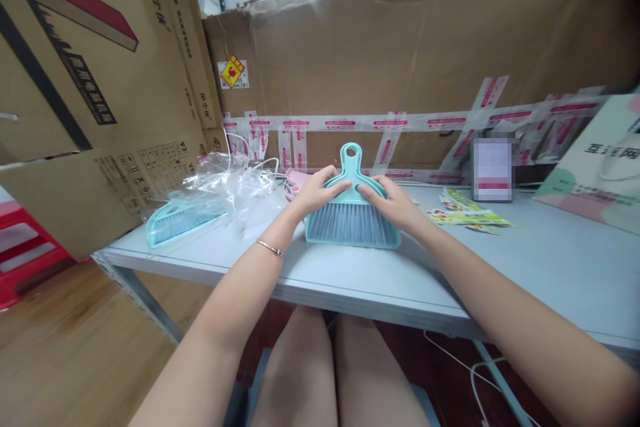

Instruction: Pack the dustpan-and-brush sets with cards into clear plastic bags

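A small teal hand brush with grey bristles, nested in a matching teal dustpan [353,223], lies on the grey table [525,267] in front of me. My left hand [315,190] rests on its left shoulder, fingers curled over the top. My right hand [395,203] presses on the right shoulder, fingers together. The looped handle points away from me between both hands. A second teal brush set [183,220] lies at the table's left end inside clear plastic wrap [235,190].
Cardboard walls [400,47] taped with pink-printed tape stand behind the table, and large cartons [90,80] lean at left. Printed stickers [467,210], a small card stand [493,170], a pink object [295,180] and a pale green bag [600,160] are on the table. A red stool [25,247] sits at left.
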### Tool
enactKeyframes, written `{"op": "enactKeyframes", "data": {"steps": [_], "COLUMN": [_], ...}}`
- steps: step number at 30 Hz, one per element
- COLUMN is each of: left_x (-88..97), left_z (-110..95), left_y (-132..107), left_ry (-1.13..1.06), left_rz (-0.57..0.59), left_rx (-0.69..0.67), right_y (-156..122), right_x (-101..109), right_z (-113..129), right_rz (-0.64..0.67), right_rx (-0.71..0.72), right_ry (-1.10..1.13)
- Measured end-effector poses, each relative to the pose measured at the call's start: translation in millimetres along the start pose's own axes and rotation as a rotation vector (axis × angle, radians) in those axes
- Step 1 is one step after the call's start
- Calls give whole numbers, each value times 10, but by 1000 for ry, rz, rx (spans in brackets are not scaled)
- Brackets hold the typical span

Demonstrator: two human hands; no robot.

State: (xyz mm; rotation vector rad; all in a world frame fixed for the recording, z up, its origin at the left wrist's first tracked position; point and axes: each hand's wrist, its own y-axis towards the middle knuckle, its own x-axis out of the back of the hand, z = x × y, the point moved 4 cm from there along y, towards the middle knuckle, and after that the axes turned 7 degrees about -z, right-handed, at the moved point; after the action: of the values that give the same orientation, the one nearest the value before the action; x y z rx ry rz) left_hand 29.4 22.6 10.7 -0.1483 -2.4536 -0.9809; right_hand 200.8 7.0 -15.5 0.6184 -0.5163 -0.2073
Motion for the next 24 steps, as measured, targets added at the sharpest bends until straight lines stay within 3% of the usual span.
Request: {"op": "enactKeyframes", "data": {"steps": [2, 8, 20, 24], "left_x": [3, -39, -44, -29], "left_z": [13, 48, 38, 107], "left_y": [-4, -29, -26, -24], "left_ry": [40, -51, -72, -92], "left_rz": [17, 152, 143, 124], "left_rx": [56, 254, 267, 319], "right_y": [-12, -49, -55, 110], "right_x": [-38, -120, -176, 28], "right_z": [11, 32, 41, -159], "right_rz": [107, 136, 118, 43], "right_rx": [-26, 13, 51, -13], "right_ry": [20, 13, -13, -62]}}
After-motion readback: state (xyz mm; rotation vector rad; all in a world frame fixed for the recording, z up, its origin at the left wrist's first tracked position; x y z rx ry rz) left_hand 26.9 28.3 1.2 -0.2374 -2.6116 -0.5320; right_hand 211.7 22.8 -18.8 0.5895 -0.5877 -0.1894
